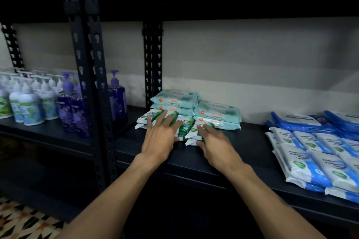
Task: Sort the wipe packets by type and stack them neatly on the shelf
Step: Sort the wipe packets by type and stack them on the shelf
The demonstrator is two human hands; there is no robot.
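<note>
- Pressing down on a low pile of green-and-white wipe packets [186,125], the left hand [161,137] lies flat, with its fingers spread wide and straight across the pile's left half. Its thumb touches the pile's front edge.
- The right hand [213,141] rests on the right half of the same pile, with its fingers nearly straight on top and its thumb against the front edge. Neither hand curls round a packet.
- The green-and-white packets sit toward the front of the dark shelf [248,141], just in front of two stacks of pale teal wipe packets [217,111] that stand side by side near the back wall.
- Well apart to the right on the same shelf lie overlapping rows of blue-and-white wipe packets [320,159], with dark blue packets [303,125] behind them.
- In the neighbouring bay to the left, beyond a perforated black upright [87,64], stand white pump bottles [29,103] and purple pump bottles [71,106].
</note>
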